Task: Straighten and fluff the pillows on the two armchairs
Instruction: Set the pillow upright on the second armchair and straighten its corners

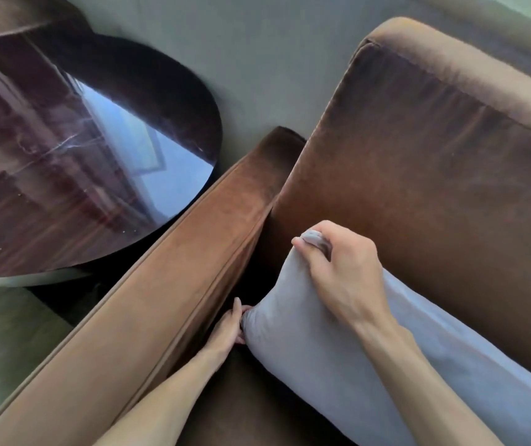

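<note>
A pale grey pillow (315, 358) lies along the seat of a brown velvet armchair (444, 175), leaning against its back cushion. My right hand (338, 268) pinches the pillow's upper left corner from above. My left hand (228, 329) grips the lower left corner, down in the gap beside the chair's left armrest (167, 278). The pillow's right end runs out of the frame.
A round, glossy dark side table (74, 162) stands left of the armrest, close to the grey-green wall (257, 59). Wooden floor (3, 342) shows at lower left. Part of another brown piece of furniture (6, 20) shows at top left.
</note>
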`<state>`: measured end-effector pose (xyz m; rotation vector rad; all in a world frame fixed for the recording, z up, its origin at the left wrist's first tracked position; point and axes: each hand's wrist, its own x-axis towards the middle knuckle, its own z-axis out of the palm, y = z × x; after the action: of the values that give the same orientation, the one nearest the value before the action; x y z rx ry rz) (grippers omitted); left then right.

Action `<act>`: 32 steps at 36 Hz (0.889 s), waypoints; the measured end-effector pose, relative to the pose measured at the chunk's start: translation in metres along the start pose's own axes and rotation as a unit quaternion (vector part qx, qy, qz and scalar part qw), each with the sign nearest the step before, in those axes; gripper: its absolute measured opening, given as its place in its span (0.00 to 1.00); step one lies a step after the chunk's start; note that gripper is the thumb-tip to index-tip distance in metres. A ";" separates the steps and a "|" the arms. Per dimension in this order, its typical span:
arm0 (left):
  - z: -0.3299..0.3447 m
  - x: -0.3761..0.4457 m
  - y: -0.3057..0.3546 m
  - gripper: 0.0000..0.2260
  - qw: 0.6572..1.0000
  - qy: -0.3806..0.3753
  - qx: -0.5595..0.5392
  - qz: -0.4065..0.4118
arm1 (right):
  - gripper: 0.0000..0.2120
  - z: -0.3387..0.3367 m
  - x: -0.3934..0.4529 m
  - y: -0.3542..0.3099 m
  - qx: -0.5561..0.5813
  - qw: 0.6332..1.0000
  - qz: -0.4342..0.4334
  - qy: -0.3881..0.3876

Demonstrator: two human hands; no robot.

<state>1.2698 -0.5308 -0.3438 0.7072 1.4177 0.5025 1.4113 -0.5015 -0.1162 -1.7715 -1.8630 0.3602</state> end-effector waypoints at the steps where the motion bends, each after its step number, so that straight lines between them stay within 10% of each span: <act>1: -0.001 0.003 0.001 0.20 1.000 0.003 -0.013 -0.011 | 0.08 -0.002 0.000 0.001 0.011 1.000 0.005 0.000; 7: -0.001 0.018 -0.004 0.32 0.999 0.020 0.039 -0.009 | 0.07 -0.007 0.001 0.004 0.060 0.998 0.030 -0.011; 32: 0.016 0.020 -0.017 0.27 0.998 0.053 0.012 0.031 | 0.07 -0.022 0.012 -0.006 0.153 0.985 0.084 0.014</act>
<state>1.2866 -0.5313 -0.3694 0.7554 1.5067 0.5797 1.4187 -0.4936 -0.0926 -1.7136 -1.5468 0.6452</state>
